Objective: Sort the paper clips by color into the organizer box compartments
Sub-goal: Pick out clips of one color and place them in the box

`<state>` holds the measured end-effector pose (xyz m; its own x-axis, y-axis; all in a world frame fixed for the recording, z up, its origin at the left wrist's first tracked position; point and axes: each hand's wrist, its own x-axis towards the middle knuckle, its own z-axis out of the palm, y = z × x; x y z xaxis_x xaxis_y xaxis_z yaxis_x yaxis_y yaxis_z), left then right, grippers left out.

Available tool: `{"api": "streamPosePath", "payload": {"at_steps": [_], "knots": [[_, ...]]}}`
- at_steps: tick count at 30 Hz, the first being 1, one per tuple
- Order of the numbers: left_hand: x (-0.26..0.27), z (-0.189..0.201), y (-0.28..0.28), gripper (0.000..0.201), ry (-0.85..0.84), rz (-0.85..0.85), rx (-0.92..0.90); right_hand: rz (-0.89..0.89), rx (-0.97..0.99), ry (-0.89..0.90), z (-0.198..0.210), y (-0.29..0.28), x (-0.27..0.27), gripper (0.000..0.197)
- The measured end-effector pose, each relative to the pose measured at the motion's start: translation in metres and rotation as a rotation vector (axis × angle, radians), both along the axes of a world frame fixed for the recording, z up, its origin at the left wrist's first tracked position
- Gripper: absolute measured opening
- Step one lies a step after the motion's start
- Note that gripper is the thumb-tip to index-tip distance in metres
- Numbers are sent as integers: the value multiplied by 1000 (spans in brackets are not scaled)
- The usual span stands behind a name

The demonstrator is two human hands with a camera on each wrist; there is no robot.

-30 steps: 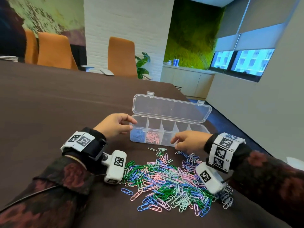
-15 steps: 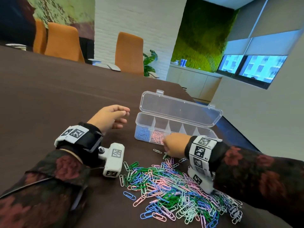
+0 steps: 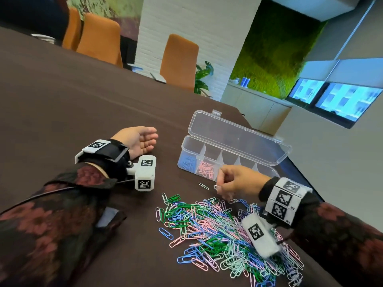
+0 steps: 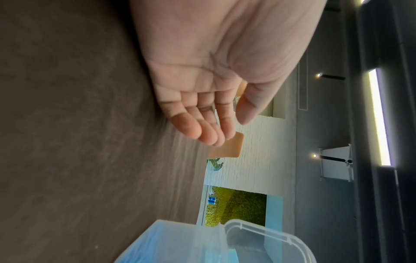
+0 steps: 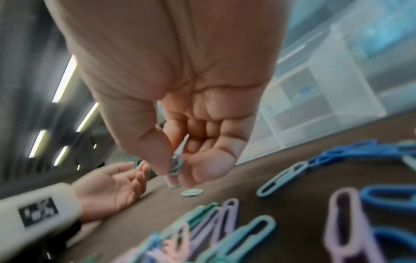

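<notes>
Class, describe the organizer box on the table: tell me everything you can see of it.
The organizer box is clear, plastic-looking, long and narrow, resting on the dark table beyond the mixed clip pile. Its hinged lid stands open, tilted back, with latch tabs on its far edge. Dividers split it into a row of compartments: the leftmost holds blue clips, the next pink clips, the others look empty. The right hand partly hides its front wall; contact is unclear.
</notes>
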<state>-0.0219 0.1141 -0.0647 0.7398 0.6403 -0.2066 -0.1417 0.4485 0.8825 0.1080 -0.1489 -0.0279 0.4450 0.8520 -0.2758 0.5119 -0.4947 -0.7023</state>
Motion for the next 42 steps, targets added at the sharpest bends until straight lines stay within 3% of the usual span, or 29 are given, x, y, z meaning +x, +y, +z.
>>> {"api": "streamPosePath", "payload": {"at_steps": [3, 7, 9, 11, 13, 15, 18, 22, 25, 34, 38, 42], "knots": [[1, -1, 0, 14, -1, -8, -3, -93, 181, 419, 1, 1, 1, 27], [3, -1, 0, 13, 8, -21, 1, -171, 210, 605, 4, 10, -9, 22], [3, -2, 1, 12, 13, -24, 2, -167, 113, 465, 3, 18, -15, 17], [3, -2, 1, 12, 19, -28, 3, -58, -129, -52, 4, 26, -23, 10], [4, -3, 1, 12, 21, -33, 6, 98, -310, -549, 2, 34, -27, 18], [4, -3, 1, 10, 25, -36, 10, 121, -381, -704, -2, 41, -29, 24], [6, -3, 1, 9, 29, -40, 21, 144, -430, -714, -6, 45, -28, 5], [7, -3, 0, 10, 33, -54, 20, 186, -459, -607, 0, 40, -23, 21], [7, -3, 1, 10, 34, -52, 20, 217, -391, -508, 12, 28, -25, 11], [6, -2, -2, 11, 23, -51, 26, 269, -371, -522, 0, 24, -21, 26], [6, -2, -2, 12, 20, -52, 34, 313, -439, -586, 2, 28, -19, 12], [6, -3, -3, 14, 20, -57, 45, 278, -410, -523, 2, 26, -13, 11]]}}
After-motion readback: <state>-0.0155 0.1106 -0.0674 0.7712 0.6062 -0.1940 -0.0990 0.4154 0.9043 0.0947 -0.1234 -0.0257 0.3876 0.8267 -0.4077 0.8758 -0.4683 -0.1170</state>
